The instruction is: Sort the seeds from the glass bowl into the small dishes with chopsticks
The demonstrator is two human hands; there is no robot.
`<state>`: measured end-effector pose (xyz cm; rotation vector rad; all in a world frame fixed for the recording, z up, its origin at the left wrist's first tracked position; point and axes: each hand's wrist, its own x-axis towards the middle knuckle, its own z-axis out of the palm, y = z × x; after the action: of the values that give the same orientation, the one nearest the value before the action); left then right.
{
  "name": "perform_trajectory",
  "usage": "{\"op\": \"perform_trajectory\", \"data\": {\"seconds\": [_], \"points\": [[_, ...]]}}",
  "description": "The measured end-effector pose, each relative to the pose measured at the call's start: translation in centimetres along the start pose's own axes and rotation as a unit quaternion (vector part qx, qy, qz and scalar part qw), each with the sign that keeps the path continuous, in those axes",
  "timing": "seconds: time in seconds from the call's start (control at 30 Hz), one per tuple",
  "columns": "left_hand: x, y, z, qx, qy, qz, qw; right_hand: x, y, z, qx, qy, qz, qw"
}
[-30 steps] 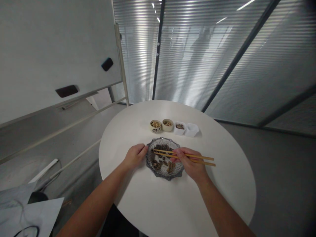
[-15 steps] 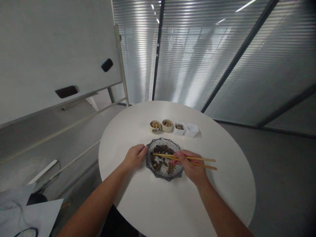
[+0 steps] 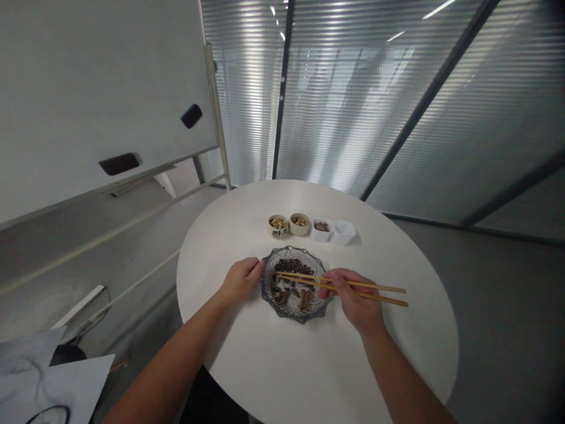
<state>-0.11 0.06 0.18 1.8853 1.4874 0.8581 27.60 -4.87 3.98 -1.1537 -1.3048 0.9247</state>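
My right hand (image 3: 352, 299) pinches a pair of wooden chopsticks (image 3: 344, 285), and their tips hang over a scalloped glass plate (image 3: 295, 317). Dark striped sunflower seeds (image 3: 293, 266) lie heaped at the plate's far side, with several larger brown pieces (image 3: 304, 299) nearer me. My left hand (image 3: 242, 280) rests curled at the plate's left rim, holding nothing. Beyond the plate stand two small round cups of nuts (image 3: 278, 225), a white square dish with dark pieces (image 3: 321, 227), and a second white square dish (image 3: 343, 232) whose inside is hard to see.
Everything stands on a round white table (image 3: 397, 335). A whiteboard on a stand (image 3: 101, 100) rises at the left, and a glass wall with slatted blinds (image 3: 353, 100) lies behind. Sheets of paper (image 3: 57, 386) lie at the lower left.
My right hand has moved to the right, drawing the chopsticks along with it, and their tips have shifted slightly away from the seeds. My left hand has barely moved.
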Motion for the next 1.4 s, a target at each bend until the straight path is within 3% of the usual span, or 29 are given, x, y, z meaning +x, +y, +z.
{"op": "perform_trajectory", "data": {"seconds": [0.13,0.47,0.77,1.13,1.4], "points": [[0.0,0.1,-0.1,0.003,-0.003,0.005,1.0,-0.2,0.0,-0.5,-0.034,-0.009,-0.019,0.999],[0.1,-0.3,0.3,-0.008,0.003,0.002,1.0,0.4,-0.2,0.9,0.019,-0.04,0.024,0.999],[0.0,-0.2,0.1,-0.003,-0.004,-0.001,1.0,0.7,-0.4,1.7,0.065,0.008,0.069,0.995],[0.0,-0.1,0.1,-0.011,0.001,-0.003,1.0,0.0,0.2,0.7,0.04,0.014,0.005,0.999],[0.0,-0.2,0.2,-0.013,-0.004,-0.003,1.0,-0.3,-1.7,-0.9,0.012,0.068,-0.073,0.995]]}}
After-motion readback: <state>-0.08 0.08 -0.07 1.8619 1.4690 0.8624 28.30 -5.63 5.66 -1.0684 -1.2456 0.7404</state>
